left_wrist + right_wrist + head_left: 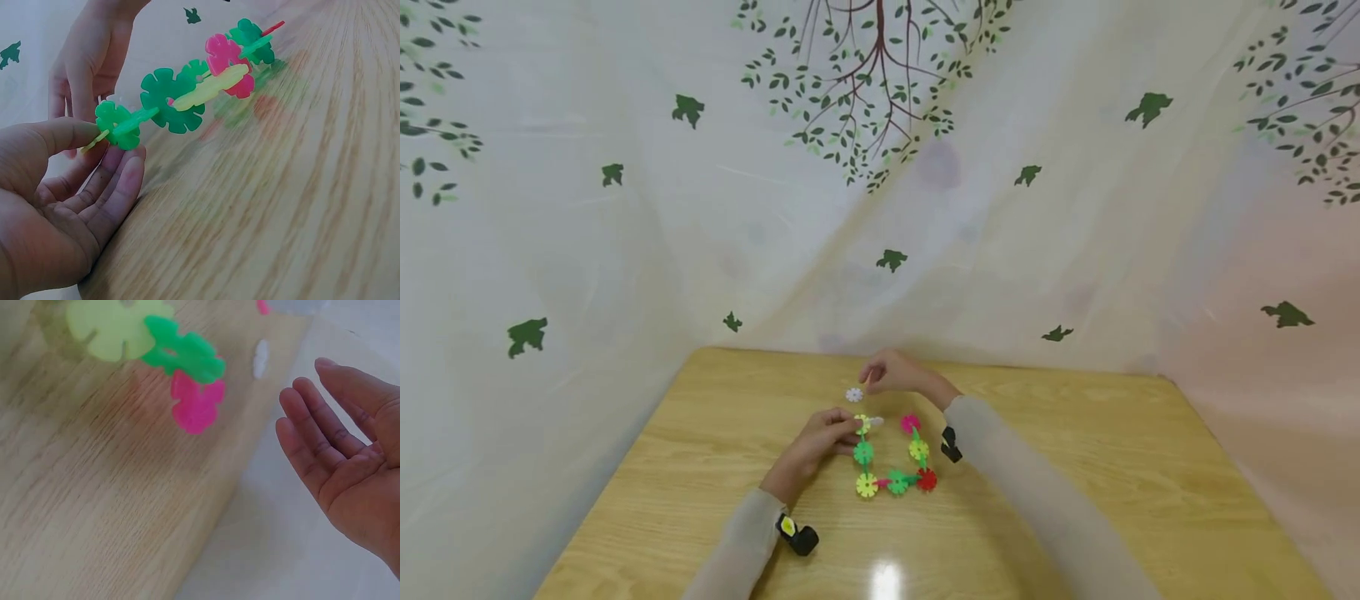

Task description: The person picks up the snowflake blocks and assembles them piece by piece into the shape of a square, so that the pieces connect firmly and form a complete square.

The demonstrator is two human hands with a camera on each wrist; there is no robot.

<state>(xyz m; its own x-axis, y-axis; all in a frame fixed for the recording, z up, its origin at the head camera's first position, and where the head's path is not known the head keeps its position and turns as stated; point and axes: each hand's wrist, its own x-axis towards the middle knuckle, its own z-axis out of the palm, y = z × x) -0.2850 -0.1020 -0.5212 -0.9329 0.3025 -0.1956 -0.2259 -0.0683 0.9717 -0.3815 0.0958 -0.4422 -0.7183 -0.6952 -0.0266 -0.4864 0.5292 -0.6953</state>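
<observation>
Flower-shaped plastic discs are joined edge to edge in a U-shaped chain: a magenta disc [910, 424] at one end, then yellow, green and red ones [927, 479] along the right side and bottom. My left hand [820, 437] pinches the yellow disc [95, 142] at the upper left end, beside a green disc [117, 125]. A whitish disc [877, 422] juts inward from that yellow one. My right hand [891, 372] hovers past the chain, near a loose white disc [853, 394]. In the right wrist view its fingers [309, 428] are loosely bent with nothing between them.
The chain and the loose disc are on a wooden table [1075, 467]. Its far edge meets a pale hanging cloth [820, 250] printed with leaves and branches. Black wrist cameras [951, 445] sit on both sleeves.
</observation>
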